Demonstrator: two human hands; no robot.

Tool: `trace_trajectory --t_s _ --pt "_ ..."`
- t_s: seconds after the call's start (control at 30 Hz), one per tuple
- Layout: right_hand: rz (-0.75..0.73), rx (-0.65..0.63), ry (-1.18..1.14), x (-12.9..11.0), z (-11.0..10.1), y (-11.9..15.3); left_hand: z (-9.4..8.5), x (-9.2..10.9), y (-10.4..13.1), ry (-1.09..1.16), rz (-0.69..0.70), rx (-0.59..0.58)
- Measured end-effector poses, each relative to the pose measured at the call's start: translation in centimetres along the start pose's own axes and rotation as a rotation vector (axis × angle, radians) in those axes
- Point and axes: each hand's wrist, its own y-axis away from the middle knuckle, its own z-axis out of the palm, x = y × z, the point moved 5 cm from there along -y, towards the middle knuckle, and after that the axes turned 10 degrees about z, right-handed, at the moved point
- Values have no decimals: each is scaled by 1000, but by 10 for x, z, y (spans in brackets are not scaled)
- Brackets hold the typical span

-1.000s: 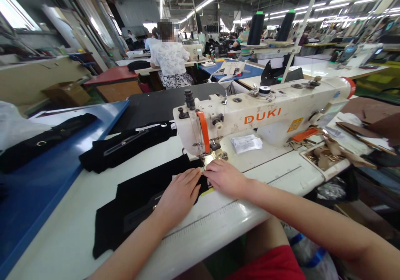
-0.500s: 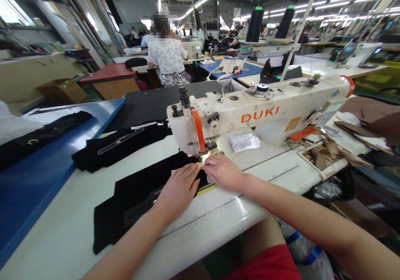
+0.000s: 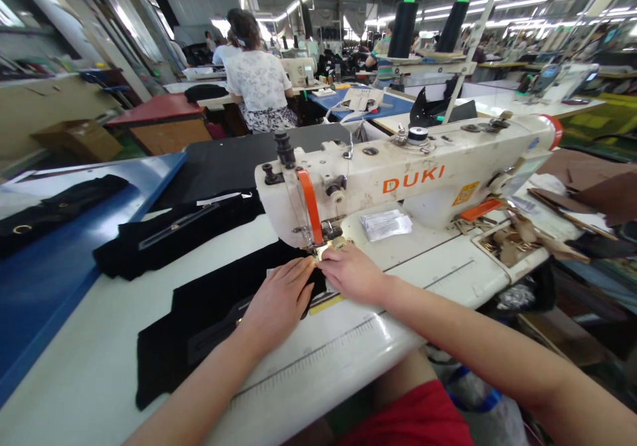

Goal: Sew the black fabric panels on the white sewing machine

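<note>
My left hand lies flat on a black fabric piece, fingers stretched out toward the needle area of a white sewing machine. The fabric reaches under the machine's head and carries a dark strip with a small gold-coloured fitting, partly covered by my left wrist. My right hand is closed, its fingertips pressed together at the fabric's edge beside the presser foot. Whatever those fingers pinch is hidden. Both hands' fingertips nearly meet just in front of the needle, where a small light shines.
Another black piece with a zipper lies farther left. White labels are stacked on the machine bed. A tray of brown scraps and metal fittings is at the right. Behind the machine, a person in a patterned top sits facing away.
The head view has turned slightly to the right, so the scene sits a little farther left. Both hands stay at the needle area, with no clear movement of the fabric.
</note>
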Motion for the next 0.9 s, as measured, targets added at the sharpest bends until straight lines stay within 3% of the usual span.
trace_trajectory --t_s 0.63,0.77,0.9 --pt "48 -8 -8 1 -3 -2 0 -16 -10 -30 -11 49" --pt "9 90 -37 0 -6 4 -1 -9 5 -41 -50 21" --pt "-66 227 -79 -3 -10 13 -12 9 37 -61 -44 -10"
